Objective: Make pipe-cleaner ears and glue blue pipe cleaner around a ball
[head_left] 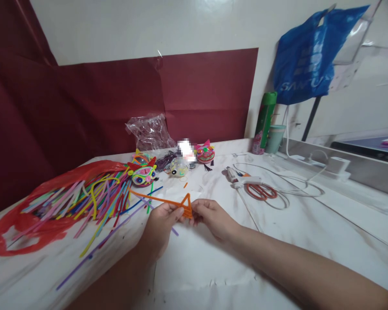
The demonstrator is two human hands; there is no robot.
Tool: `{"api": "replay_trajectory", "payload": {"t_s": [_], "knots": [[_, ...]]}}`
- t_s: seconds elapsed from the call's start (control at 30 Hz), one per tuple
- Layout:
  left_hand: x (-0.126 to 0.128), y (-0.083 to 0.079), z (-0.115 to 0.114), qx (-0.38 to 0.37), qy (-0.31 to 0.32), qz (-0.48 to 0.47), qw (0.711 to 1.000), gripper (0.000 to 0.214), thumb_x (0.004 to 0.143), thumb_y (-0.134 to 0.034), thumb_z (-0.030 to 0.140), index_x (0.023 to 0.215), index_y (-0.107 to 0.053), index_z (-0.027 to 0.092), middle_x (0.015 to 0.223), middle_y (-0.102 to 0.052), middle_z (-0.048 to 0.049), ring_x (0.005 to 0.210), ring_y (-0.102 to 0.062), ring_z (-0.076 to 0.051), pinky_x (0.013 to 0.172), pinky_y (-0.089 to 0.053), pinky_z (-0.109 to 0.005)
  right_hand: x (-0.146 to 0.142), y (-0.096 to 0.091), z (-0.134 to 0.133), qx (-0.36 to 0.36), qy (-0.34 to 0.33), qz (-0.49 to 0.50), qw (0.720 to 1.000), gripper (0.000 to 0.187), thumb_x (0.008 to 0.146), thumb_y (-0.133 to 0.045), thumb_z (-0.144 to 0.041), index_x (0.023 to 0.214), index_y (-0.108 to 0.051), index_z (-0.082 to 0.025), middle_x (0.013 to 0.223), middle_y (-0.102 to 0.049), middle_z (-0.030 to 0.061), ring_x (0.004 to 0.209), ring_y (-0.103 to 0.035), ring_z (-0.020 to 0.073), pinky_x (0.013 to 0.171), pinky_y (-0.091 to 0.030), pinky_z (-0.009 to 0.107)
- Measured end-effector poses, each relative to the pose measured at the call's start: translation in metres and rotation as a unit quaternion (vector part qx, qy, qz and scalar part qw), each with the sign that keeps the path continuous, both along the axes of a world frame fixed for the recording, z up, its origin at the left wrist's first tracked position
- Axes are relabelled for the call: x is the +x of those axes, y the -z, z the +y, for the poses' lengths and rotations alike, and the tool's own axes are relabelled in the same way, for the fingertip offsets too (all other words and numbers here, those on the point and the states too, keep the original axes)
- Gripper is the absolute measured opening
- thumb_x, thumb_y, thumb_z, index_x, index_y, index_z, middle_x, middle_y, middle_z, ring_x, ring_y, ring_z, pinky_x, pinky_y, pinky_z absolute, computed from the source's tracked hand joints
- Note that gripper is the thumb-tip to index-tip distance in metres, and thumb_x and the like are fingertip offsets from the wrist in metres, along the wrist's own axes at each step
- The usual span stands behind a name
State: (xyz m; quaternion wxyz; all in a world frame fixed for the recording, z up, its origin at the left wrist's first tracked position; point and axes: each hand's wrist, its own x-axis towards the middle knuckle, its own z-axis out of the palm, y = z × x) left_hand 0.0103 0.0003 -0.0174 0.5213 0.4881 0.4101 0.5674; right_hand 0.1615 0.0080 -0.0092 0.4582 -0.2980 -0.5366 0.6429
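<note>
Both my hands meet over the middle of the table around an orange pipe cleaner [161,199]. One part of it is bent into a small triangle, and a long straight end sticks out to the left. My left hand [163,221] pinches it at the base of the triangle between thumb and fingers. At the triangle's right side my right hand [211,215] grips with bent fingers. Beyond the hands lies a colourful animal-face ornament [143,175] with red ears. Near it are a clear ball [179,168] and a pink-eared ornament [206,153].
At left, a red plastic bag [97,165] spills many coloured pipe cleaners [97,193]. A glue gun [248,180], orange-handled scissors [261,191] and cables lie to the right. A green spray can [265,120], a cup [275,138] and a power strip [323,165] stand behind.
</note>
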Motion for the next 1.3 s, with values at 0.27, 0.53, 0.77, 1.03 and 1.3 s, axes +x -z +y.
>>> {"api": "replay_trajectory", "payload": {"t_s": [0.27, 0.53, 0.77, 1.03, 1.3], "knots": [[-0.001, -0.018, -0.006, -0.075, 0.101, -0.061, 0.99, 0.032, 0.057, -0.081, 0.038, 0.066, -0.066, 0.011, 0.059, -0.059, -0.0011, 0.048, -0.044, -0.007, 0.05, -0.039, -0.023, 0.008, -0.004, 0.0, 0.164, -0.003, -0.029, 0.986, 0.021, 0.074, -0.058, -0.02, 0.092, -0.068, -0.02, 0.084, -0.064, 0.0015, 0.077, -0.058, 0.0142, 0.071, -0.046, 0.028], [-0.005, -0.023, -0.012, -0.084, 0.161, -0.045, 0.982, 0.035, 0.059, -0.081, 0.041, 0.058, -0.06, 0.013, 0.045, -0.048, 0.0047, 0.038, -0.035, -0.005, 0.043, -0.035, -0.022, 0.017, -0.011, -0.002, 0.272, -0.056, -0.101, 0.955, 0.02, 0.083, -0.053, -0.019, 0.099, -0.066, -0.022, 0.123, -0.053, 0.0082, 0.107, -0.057, 0.0188, 0.085, -0.05, 0.032], [-0.005, -0.028, -0.016, -0.092, 0.158, -0.023, 0.983, 0.04, 0.057, -0.08, 0.045, 0.053, -0.054, 0.015, 0.041, -0.045, 0.0068, 0.032, -0.029, -0.003, 0.035, -0.03, -0.02, 0.02, -0.012, 0.002, 0.36, -0.009, -0.143, 0.922, 0.01, 0.087, -0.057, -0.025, 0.091, -0.064, -0.02, 0.125, -0.055, 0.0116, 0.122, -0.048, 0.0206, 0.09, -0.048, 0.033], [-0.006, -0.025, -0.013, -0.07, 0.138, -0.039, 0.987, 0.035, 0.06, -0.08, 0.041, 0.058, -0.058, 0.014, 0.043, -0.048, 0.0062, 0.033, -0.031, -0.003, 0.038, -0.032, -0.02, 0.017, -0.007, 0.002, 0.341, 0.01, -0.131, 0.931, 0.013, 0.089, -0.056, -0.03, 0.084, -0.062, -0.02, 0.106, -0.065, 0.0082, 0.097, -0.061, 0.0175, 0.088, -0.049, 0.034], [-0.007, -0.024, -0.012, -0.062, 0.151, -0.016, 0.986, 0.035, 0.06, -0.079, 0.044, 0.059, -0.061, 0.013, 0.041, -0.052, 0.004, 0.03, -0.028, -0.002, 0.035, -0.025, -0.019, 0.015, -0.008, -0.002, 0.298, -0.08, -0.096, 0.946, 0.034, 0.085, -0.053, -0.018, 0.119, -0.055, -0.023, 0.121, -0.061, 0.007, 0.112, -0.057, 0.018, 0.1, -0.042, 0.039]]}}
